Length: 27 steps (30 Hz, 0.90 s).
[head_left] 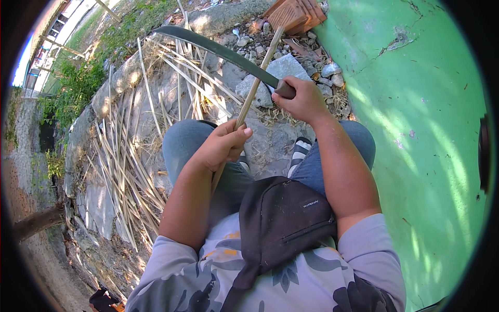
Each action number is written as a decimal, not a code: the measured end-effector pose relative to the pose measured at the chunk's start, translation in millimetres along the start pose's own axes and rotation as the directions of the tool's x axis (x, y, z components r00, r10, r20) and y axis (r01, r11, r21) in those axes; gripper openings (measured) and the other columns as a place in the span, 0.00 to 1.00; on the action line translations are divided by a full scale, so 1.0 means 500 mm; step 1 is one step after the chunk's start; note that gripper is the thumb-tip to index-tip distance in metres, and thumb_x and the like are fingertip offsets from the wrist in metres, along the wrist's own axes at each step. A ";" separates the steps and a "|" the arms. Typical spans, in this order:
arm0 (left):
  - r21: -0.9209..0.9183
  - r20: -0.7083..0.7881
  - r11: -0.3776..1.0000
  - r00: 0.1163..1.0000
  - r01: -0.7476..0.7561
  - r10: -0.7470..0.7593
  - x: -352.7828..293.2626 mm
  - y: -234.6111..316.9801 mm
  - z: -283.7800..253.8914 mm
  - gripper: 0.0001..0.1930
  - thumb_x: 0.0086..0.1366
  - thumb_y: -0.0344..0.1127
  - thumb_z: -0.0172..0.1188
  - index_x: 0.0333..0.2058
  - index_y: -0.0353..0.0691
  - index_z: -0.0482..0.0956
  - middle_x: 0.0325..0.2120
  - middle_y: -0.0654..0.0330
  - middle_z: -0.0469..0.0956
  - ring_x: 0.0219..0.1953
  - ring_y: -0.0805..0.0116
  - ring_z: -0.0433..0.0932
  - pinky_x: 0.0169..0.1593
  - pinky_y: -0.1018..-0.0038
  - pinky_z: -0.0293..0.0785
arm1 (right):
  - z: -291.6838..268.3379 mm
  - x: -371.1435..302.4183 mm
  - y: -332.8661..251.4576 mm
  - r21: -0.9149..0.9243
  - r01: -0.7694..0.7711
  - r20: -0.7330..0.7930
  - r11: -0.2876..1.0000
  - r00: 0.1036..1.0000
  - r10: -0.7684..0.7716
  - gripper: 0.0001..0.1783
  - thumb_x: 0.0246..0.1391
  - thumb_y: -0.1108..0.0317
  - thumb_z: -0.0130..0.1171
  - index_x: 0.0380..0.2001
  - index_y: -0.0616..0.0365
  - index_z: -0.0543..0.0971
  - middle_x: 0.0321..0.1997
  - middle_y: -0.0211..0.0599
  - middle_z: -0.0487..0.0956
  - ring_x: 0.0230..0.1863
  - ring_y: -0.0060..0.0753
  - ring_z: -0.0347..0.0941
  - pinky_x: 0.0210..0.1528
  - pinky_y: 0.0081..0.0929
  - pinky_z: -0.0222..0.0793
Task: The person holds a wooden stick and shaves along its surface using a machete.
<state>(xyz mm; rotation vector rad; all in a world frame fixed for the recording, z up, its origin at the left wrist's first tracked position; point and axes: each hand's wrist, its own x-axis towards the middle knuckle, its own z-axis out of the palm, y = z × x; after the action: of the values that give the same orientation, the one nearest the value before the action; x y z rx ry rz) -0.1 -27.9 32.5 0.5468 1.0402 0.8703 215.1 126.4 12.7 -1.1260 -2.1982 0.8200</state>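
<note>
My left hand (227, 141) is closed round a thin bamboo strip (251, 98), which slants up and away to the right; its lower end runs down beneath my left forearm. In my right hand (304, 101) is the brown handle of a machete (228, 56). The long dark blade, slightly curved, points up and to the left and crosses the strip above my left hand. Whether the edge bites into the strip I cannot tell. Many cut bamboo strips (122, 171) lie in a loose pile on the ground to my left, and more pale ones (195, 78) lie ahead.
Broken concrete lumps (287, 67) and rubble lie just beyond my feet, with orange roof tiles (295, 15) behind. On the right is a green-painted floor (421, 130) with cracks. A black bag (286, 218) rests against my front. Green plants (78, 93) grow at the left.
</note>
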 end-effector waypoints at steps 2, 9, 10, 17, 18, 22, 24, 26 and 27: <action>-0.009 0.010 1.000 1.000 -0.013 0.013 -0.002 -0.002 0.002 0.16 0.68 0.43 0.62 0.30 0.49 0.63 0.16 0.75 0.56 0.15 0.84 0.51 0.19 0.80 0.47 | -0.001 0.002 0.001 -0.236 0.026 -0.047 0.971 0.998 -0.039 0.19 0.47 0.50 0.70 0.33 0.54 0.81 0.26 0.40 0.81 0.28 0.46 0.79 0.35 0.40 0.70; 0.000 0.021 1.000 1.000 -0.022 0.022 0.002 -0.005 -0.004 0.15 0.68 0.44 0.62 0.30 0.48 0.64 0.16 0.74 0.57 0.16 0.84 0.51 0.19 0.80 0.48 | 0.002 0.004 0.005 -0.406 -0.008 -0.185 0.914 0.980 -0.073 0.14 0.46 0.53 0.68 0.25 0.49 0.79 0.23 0.34 0.81 0.29 0.46 0.80 0.40 0.43 0.67; -0.005 0.024 1.000 0.999 -0.024 0.024 0.001 -0.005 -0.003 0.15 0.69 0.45 0.62 0.31 0.48 0.65 0.16 0.74 0.57 0.16 0.84 0.52 0.19 0.80 0.48 | 0.001 0.004 0.003 -0.379 -0.032 -0.160 0.925 0.987 -0.031 0.13 0.46 0.54 0.68 0.25 0.49 0.79 0.24 0.35 0.81 0.29 0.47 0.80 0.39 0.44 0.68; -0.121 0.069 0.991 0.995 -0.060 0.069 -0.010 0.001 -0.009 0.13 0.69 0.46 0.59 0.35 0.48 0.66 0.18 0.74 0.57 0.16 0.84 0.52 0.19 0.82 0.50 | 0.013 -0.002 -0.005 -0.291 0.119 -0.105 0.949 0.982 -0.156 0.12 0.45 0.57 0.67 0.23 0.51 0.79 0.23 0.42 0.80 0.28 0.52 0.79 0.34 0.46 0.74; -0.121 0.086 0.991 0.994 -0.051 0.062 -0.010 0.000 -0.006 0.13 0.69 0.45 0.60 0.35 0.48 0.66 0.18 0.74 0.57 0.16 0.84 0.52 0.19 0.82 0.50 | 0.010 -0.001 -0.005 -0.292 0.120 -0.106 0.949 0.982 -0.157 0.12 0.45 0.57 0.67 0.23 0.51 0.79 0.23 0.42 0.80 0.28 0.52 0.79 0.34 0.46 0.74; -0.113 0.163 0.992 0.984 -0.051 0.069 -0.009 -0.004 -0.013 0.13 0.67 0.42 0.61 0.34 0.49 0.64 0.18 0.75 0.57 0.15 0.84 0.52 0.18 0.82 0.49 | -0.003 0.005 0.009 -0.295 -0.038 -0.137 0.955 0.991 -0.002 0.11 0.45 0.58 0.67 0.25 0.52 0.80 0.24 0.44 0.81 0.30 0.54 0.80 0.34 0.48 0.74; -0.102 0.137 0.994 0.989 -0.043 0.057 -0.010 -0.001 -0.011 0.13 0.67 0.40 0.61 0.33 0.49 0.63 0.18 0.74 0.57 0.16 0.84 0.52 0.19 0.82 0.50 | 0.008 0.005 0.034 -0.207 -0.100 -0.186 0.973 0.981 0.061 0.12 0.46 0.59 0.68 0.26 0.55 0.80 0.21 0.44 0.79 0.26 0.53 0.78 0.29 0.45 0.71; -0.096 0.106 0.995 0.993 -0.036 0.046 -0.011 -0.003 -0.012 0.14 0.67 0.39 0.61 0.32 0.50 0.62 0.18 0.74 0.57 0.16 0.83 0.52 0.19 0.81 0.50 | 0.011 0.005 0.025 -0.213 -0.104 -0.176 0.972 0.982 0.067 0.10 0.45 0.60 0.67 0.27 0.53 0.81 0.23 0.45 0.80 0.28 0.54 0.79 0.32 0.47 0.72; -0.111 0.105 0.993 0.994 -0.028 0.040 -0.012 -0.004 -0.014 0.14 0.67 0.39 0.61 0.32 0.50 0.62 0.18 0.74 0.57 0.16 0.83 0.52 0.19 0.81 0.50 | 0.012 0.003 0.022 -0.215 -0.111 -0.165 0.970 0.983 0.076 0.08 0.45 0.60 0.66 0.27 0.51 0.82 0.24 0.46 0.81 0.30 0.54 0.79 0.34 0.48 0.73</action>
<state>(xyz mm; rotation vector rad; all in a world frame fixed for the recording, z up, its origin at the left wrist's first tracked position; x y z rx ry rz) -7.1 -34.0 31.0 0.5142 0.8827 0.9128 215.7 130.9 1.0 -1.3626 -2.1584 0.5105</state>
